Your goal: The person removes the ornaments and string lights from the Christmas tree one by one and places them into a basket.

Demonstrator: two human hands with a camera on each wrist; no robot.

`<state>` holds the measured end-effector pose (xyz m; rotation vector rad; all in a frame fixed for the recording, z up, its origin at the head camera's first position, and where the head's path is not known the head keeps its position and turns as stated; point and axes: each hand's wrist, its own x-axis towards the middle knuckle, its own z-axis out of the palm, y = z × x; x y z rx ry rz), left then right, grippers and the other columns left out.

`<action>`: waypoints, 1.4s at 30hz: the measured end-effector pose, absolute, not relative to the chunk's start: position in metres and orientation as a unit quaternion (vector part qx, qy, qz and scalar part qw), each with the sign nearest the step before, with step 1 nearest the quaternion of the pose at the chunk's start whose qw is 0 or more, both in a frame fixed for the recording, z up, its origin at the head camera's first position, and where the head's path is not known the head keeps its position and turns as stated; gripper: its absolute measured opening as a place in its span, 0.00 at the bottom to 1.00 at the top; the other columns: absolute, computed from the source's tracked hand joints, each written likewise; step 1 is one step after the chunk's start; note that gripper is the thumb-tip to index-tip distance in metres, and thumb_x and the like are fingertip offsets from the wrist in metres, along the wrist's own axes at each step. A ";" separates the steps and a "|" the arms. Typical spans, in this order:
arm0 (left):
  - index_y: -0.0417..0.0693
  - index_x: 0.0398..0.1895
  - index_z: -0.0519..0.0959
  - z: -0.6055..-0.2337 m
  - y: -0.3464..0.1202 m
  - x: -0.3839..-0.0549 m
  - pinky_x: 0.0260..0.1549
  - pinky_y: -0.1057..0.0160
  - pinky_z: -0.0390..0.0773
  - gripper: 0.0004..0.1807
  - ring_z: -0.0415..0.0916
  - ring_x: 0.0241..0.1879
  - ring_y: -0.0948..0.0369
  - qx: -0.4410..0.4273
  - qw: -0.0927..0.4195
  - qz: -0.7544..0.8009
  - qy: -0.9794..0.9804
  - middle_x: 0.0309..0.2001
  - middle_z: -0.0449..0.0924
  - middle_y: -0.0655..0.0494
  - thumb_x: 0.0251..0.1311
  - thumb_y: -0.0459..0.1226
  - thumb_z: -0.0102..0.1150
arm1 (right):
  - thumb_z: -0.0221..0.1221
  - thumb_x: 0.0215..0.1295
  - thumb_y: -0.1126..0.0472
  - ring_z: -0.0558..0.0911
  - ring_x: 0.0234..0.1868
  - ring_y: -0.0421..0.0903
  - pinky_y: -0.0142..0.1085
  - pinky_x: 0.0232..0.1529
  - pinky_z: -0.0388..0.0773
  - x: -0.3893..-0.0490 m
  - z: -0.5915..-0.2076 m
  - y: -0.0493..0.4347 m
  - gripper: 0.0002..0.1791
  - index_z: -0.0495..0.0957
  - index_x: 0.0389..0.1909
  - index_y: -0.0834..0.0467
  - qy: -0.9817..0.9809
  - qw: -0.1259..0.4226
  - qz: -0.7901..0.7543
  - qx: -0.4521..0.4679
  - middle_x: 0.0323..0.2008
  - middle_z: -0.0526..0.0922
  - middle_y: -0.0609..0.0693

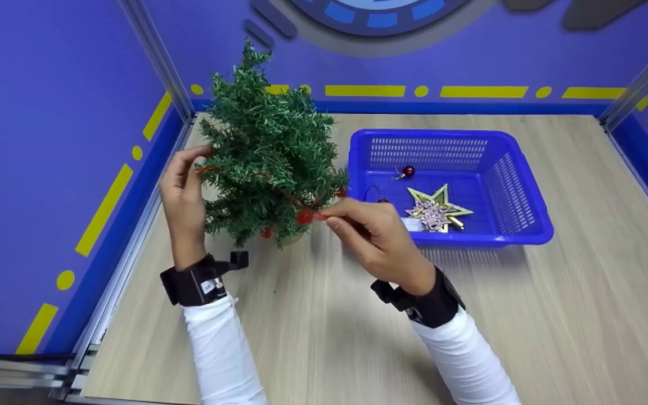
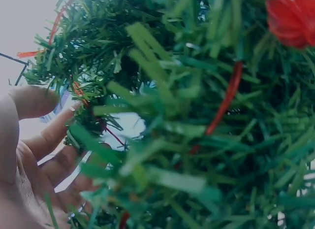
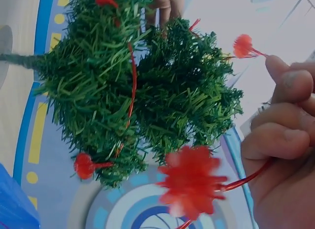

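A small green artificial Christmas tree (image 1: 268, 140) stands on the left of the table, strung with a red cord garland (image 3: 133, 86) bearing red flower-like tufts. On its right side my right hand (image 1: 377, 233) pinches the red cord beside one tuft (image 1: 305, 216). The right wrist view shows another tuft (image 3: 192, 182) hanging on cord that leads to my curled fingers. My left hand (image 1: 182, 191) is at the left branches, its fingers partly behind the needles. In the left wrist view, thumb and fingers (image 2: 47, 138) spread loosely around a branch tip where red cord passes.
A blue plastic basket (image 1: 532, 222) stands right of the tree. Inside lie a gold star (image 1: 442, 197), a pink glittery snowflake (image 1: 432, 215) and a dark red ball (image 1: 408, 171). Blue panels (image 1: 65, 140) border the wooden table (image 1: 313, 337) at the left and back.
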<state>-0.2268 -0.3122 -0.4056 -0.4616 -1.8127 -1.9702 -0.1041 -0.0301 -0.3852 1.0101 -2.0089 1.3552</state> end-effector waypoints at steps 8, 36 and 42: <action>0.36 0.45 0.84 -0.409 -0.312 -0.228 0.56 0.60 0.76 0.13 0.78 0.55 0.56 -0.142 0.190 -0.681 -0.693 0.48 0.84 0.52 0.74 0.38 0.55 | 0.52 0.78 0.57 0.64 0.18 0.38 0.31 0.20 0.59 -0.101 -0.381 -0.033 0.16 0.83 0.45 0.65 -0.700 0.311 0.547 0.337 0.19 0.69 0.48; 0.53 0.75 0.67 -0.400 -0.309 -0.223 0.69 0.54 0.63 0.24 0.66 0.70 0.56 -0.194 0.222 -0.679 -0.673 0.70 0.70 0.52 0.79 0.38 0.46 | 0.58 0.74 0.61 0.59 0.19 0.36 0.29 0.24 0.53 -0.100 -0.388 -0.038 0.21 0.65 0.19 0.55 -0.805 0.203 0.471 0.299 0.17 0.58 0.42; 0.52 0.77 0.64 -0.398 -0.306 -0.222 0.73 0.55 0.59 0.26 0.58 0.75 0.58 -0.189 0.194 -0.699 -0.661 0.77 0.62 0.54 0.78 0.34 0.44 | 0.53 0.77 0.63 0.67 0.21 0.37 0.34 0.24 0.65 -0.103 -0.390 -0.038 0.10 0.80 0.35 0.53 -0.815 0.202 0.470 0.272 0.22 0.72 0.44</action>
